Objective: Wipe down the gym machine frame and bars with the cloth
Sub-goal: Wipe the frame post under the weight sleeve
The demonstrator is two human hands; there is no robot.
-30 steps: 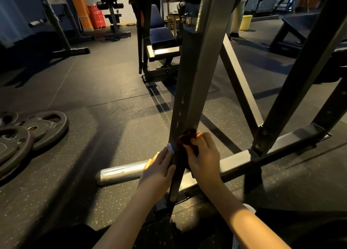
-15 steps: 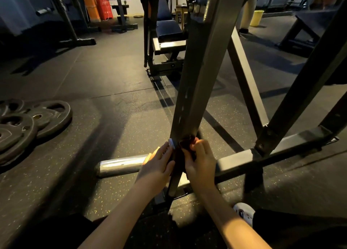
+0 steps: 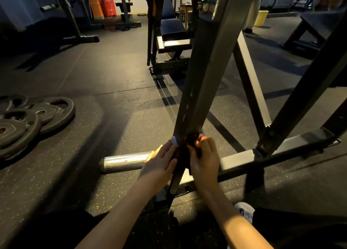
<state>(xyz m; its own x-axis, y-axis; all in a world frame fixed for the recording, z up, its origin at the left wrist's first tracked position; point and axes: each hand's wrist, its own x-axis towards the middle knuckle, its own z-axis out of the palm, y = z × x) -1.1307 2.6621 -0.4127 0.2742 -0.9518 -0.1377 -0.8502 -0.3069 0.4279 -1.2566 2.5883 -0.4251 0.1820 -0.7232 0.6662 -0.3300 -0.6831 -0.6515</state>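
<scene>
Fingers of right hand (image 3: 203, 159) clamp one dark cloth (image 3: 191, 137) against upright (image 3: 199, 91); left hand (image 3: 159, 162) flat (three weight plates (image 3: 33, 117) nearby).

Dark reddish cloth (image 3: 191, 138) against grey frame post (image 3: 202, 76); black floor (image 3: 116, 128) speckled yellow; silver bar sleeve (image 3: 124, 161).

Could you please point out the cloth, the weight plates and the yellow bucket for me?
cloth (image 3: 191, 138): head view, bunched part at right fingertips.
weight plates (image 3: 54, 115): head view, face of rightmost plate.
yellow bucket (image 3: 261, 18): head view, side wall.
</scene>
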